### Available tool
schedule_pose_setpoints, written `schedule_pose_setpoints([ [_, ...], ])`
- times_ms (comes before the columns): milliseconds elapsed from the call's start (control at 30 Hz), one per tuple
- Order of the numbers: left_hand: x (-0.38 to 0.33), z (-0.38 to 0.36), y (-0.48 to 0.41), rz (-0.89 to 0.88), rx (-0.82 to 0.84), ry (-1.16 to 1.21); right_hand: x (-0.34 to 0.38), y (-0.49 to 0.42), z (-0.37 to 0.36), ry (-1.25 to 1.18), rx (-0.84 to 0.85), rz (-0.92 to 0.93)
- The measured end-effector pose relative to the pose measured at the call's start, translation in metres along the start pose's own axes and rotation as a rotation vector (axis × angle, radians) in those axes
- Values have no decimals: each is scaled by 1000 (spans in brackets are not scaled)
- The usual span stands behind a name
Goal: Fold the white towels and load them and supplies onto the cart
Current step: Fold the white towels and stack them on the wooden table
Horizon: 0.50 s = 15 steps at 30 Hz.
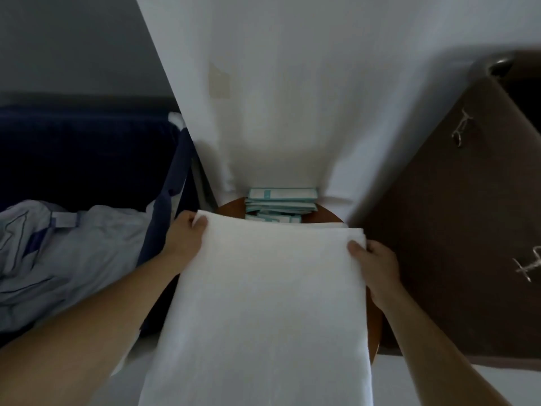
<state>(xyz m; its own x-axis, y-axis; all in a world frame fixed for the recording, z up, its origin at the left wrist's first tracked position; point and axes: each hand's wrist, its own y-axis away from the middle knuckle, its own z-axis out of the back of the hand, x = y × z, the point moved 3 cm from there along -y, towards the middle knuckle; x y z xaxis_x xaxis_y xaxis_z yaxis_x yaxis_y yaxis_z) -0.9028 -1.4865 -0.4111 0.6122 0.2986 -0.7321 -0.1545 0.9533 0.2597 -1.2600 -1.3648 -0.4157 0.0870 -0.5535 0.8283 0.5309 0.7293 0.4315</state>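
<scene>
The white towel [263,303] was a long, soft rectangle with a faintly nubbly weave. It lay flat over a round brown table [378,326] of smooth wood and ran off the near edge of the view. At its far right corner more than one layer of cloth showed. The left hand [186,232] gripped the far left corner, fingers curled over the edge. The right hand [377,265] held the far right edge with the thumb on top and the other fingers hidden beneath. The hands were well apart, one at each side of the towel.

Just beyond the towel's far edge, on the same table, sat a loose stack of flat white and teal packets [281,200]; their print was too small to read. Behind them rose a plain white wall [292,83] with a faint pale patch [219,80]. To the right stood a dark brown panel [439,230] bearing two metal handles [462,127]. To the left hung dark navy fabric [87,148], and nearer lay rumpled pale blue cloth [73,259]; what either belonged to could not be told. The towel covered most of the tabletop.
</scene>
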Motion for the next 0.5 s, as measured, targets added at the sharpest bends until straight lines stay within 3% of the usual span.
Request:
schedule_pose_setpoints([
  [133,22,-25,6,191,148,10,-28,-5,-9,137,-28,-4],
  [233,29,-22,31,125,74,97,-41,9,-3,133,-74,20],
  [367,60,-9,85,40,124,-133,-58,46,5,174,-60,0],
  [500,99,-3,138,42,160,-165,-83,94,13,313,-45,-48],
])
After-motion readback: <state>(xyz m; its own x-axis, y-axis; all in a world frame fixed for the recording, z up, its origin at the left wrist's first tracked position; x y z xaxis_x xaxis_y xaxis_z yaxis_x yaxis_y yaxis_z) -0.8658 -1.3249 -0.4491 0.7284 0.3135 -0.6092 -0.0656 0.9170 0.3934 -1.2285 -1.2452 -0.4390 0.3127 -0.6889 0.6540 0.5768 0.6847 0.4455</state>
